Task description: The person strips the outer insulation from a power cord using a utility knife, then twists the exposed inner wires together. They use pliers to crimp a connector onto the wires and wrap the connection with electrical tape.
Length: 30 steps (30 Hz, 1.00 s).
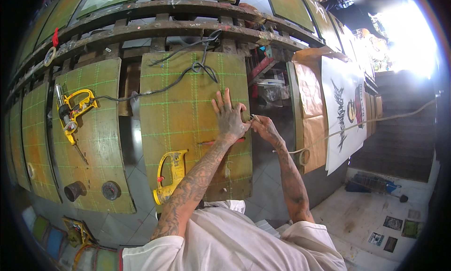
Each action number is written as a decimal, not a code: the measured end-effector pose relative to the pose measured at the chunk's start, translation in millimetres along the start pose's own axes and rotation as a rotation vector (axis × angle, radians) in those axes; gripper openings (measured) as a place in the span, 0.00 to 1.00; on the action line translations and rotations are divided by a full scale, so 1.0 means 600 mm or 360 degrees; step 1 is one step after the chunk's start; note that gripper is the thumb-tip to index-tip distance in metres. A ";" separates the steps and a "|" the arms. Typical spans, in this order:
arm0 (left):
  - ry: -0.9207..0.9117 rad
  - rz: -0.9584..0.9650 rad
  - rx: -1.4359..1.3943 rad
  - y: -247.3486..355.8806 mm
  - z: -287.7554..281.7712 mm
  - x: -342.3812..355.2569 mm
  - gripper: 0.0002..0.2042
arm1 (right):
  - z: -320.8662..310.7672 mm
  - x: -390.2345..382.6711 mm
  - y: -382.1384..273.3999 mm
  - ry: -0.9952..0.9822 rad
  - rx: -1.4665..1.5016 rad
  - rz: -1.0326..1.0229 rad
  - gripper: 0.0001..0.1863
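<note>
Opened heat gun: the yellow heat gun (66, 115) is lying on the left tabletop (101, 151), left of the frame, its metal nozzle and inner parts showing; the opening-up is looking done.
Loose round pieces: a dark cylinder (73, 191) and a dark round cap (111, 190) are sitting near each other, lower left of the frame.
Grey cable: the cable (120, 100) is running from the heat gun across the gap onto the middle tabletop (188, 118), looping near its top edge.
Yellow shell: a separate shell (177, 165) is resting left of the forearm, lower centre of the frame; it is standing apart from the heat gun, so the closing-up is looking undone.
Red tool: a thin red tool (206, 143), perhaps a screwdriver, is lying partly under the left wrist, out of use.
Left hand: the left hand (229, 122) is spreading its fingers over the middle tabletop, thumb and forefinger curving toward its right edge; whether they are gripping anything, I cannot tell.
Small pale piece: the piece (255, 118) is sitting between the hands, just right of centre; its kind is too small to tell, and handling is seemingly unfinished.
Right hand: the right hand (266, 129) is closing thumb and fingers in a pinch on that piece.
</note>
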<state>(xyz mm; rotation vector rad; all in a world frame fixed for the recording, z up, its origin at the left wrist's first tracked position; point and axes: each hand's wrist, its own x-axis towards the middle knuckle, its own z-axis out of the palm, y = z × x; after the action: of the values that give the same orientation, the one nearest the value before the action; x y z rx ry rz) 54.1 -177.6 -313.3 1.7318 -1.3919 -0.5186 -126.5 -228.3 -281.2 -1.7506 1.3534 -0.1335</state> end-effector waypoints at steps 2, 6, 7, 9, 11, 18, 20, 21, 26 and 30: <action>-0.0018 -0.0025 0.0026 0.001 0.000 0.001 0.27 | 0.005 -0.001 -0.001 0.0083 -0.0073 -0.0044 0.12; -0.0064 -0.0069 0.0012 0.002 0.002 0.001 0.27 | 0.016 -0.008 -0.012 0.0282 -0.0377 -0.0102 0.09; -0.0049 -0.0059 0.0023 0.002 0.002 0.001 0.27 | 0.020 -0.011 -0.016 0.0358 -0.0392 -0.0156 0.09; -0.0092 -0.0083 0.0024 0.001 0.002 0.000 0.27 | 0.030 -0.018 -0.023 0.0481 -0.0467 -0.0156 0.07; -0.0042 -0.0052 0.0025 -0.001 0.002 -0.001 0.25 | 0.043 -0.024 -0.028 0.0601 -0.0436 -0.0195 0.06; -0.0023 -0.0050 -0.0021 -0.005 0.005 -0.001 0.24 | 0.083 -0.040 -0.029 0.0868 -0.0444 -0.0304 0.08; -0.0018 -0.0042 0.0026 -0.006 0.005 -0.001 0.24 | 0.088 -0.040 -0.029 0.0879 -0.0409 -0.0320 0.08; -0.0046 -0.0061 0.0046 -0.006 0.005 -0.001 0.24 | 0.089 -0.041 -0.030 0.0889 -0.0431 -0.0314 0.08; -0.0018 -0.0030 0.0020 -0.006 0.001 -0.003 0.23 | 0.097 -0.047 -0.038 0.0954 -0.0361 -0.0383 0.07; -0.0091 0.0031 -0.0003 -0.012 -0.011 -0.005 0.23 | 0.097 -0.047 -0.046 0.0939 -0.0269 -0.0250 0.07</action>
<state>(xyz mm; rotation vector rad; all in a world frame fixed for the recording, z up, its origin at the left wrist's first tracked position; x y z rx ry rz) 62.4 -172.4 -315.9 1.7122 -1.4465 -0.5625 -85.0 -171.8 -285.3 -2.0525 1.6707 -0.6844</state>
